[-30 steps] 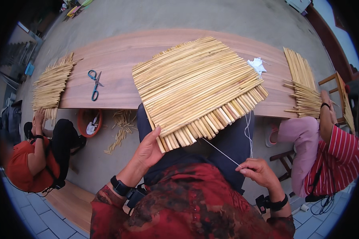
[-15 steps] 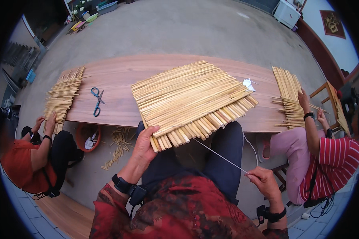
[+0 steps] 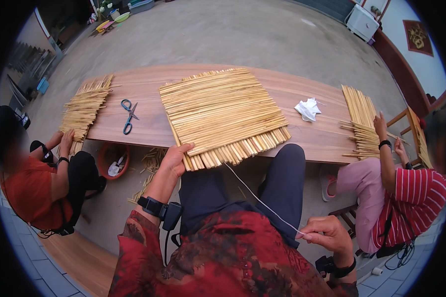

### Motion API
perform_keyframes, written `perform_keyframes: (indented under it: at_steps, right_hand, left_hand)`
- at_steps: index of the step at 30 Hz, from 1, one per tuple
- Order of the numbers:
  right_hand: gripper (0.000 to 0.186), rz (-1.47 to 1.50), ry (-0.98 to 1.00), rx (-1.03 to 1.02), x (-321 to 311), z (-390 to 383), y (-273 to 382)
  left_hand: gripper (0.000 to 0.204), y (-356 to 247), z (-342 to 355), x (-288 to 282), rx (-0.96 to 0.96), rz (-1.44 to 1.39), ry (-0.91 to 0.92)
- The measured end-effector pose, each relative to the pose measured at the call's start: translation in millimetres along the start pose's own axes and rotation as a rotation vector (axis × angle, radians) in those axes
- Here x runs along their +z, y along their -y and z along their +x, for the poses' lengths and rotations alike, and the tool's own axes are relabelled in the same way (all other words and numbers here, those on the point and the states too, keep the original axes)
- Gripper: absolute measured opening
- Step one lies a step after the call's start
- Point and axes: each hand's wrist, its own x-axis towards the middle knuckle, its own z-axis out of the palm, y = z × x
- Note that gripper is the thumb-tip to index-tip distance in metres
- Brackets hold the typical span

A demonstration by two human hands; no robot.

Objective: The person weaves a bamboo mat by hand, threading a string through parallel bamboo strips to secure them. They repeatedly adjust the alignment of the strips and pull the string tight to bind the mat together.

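Note:
A square mat of pale yellow stalks (image 3: 223, 106), layered crosswise, rests partly on the table in front of me. My left hand (image 3: 174, 157) grips its near left corner, thumb on top and fingers underneath. From the mat's near edge a thin white cord (image 3: 257, 198) runs down toward me with a slight sag. Its end is pinched between thumb and fingers of my right hand (image 3: 327, 234), held low at the right, apart from the mat. The underside of the mat is hidden.
Blue-handled scissors (image 3: 129, 117) lie left of the mat, a crumpled white cloth (image 3: 308, 109) right. Co-workers handle stalk mats (image 3: 88, 110) at both table (image 3: 143, 79) ends. Below stand a red-brown basin (image 3: 113, 168) and cut stalk pieces (image 3: 151, 163).
The mat has swung left and lies flatter on the table, uncovering the white cloth. My right hand has moved slightly down, and the cord, taut before, now curves.

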Motion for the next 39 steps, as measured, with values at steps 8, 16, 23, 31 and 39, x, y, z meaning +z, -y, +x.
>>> perform_keyframes:
  at_steps: [8, 16, 23, 31, 39]
  right_hand:
    - [0.015, -0.136, 0.076, -0.096, 9, 51, 15]
    - [0.012, -0.196, -0.043, -0.243, 27, 99, 21]
    - [0.007, -0.032, -0.154, 0.012, -26, 59, -34]
    - [0.008, -0.163, -0.510, 0.253, -94, -32, -102]
    - [0.006, -0.272, -0.653, 0.301, -132, -89, -161]
  left_hand:
    - [0.048, -30, -60, -22, 0.390, 1.278, -0.418]
    - [0.060, -13, -167, 111, 0.245, 0.722, 0.939]
    - [0.012, -23, -143, 78, 0.543, 0.890, 0.711]
    - [0.009, -25, -145, -6, 0.224, 0.675, 0.263]
    - [0.006, -21, -137, -79, 0.351, 0.313, 0.090]
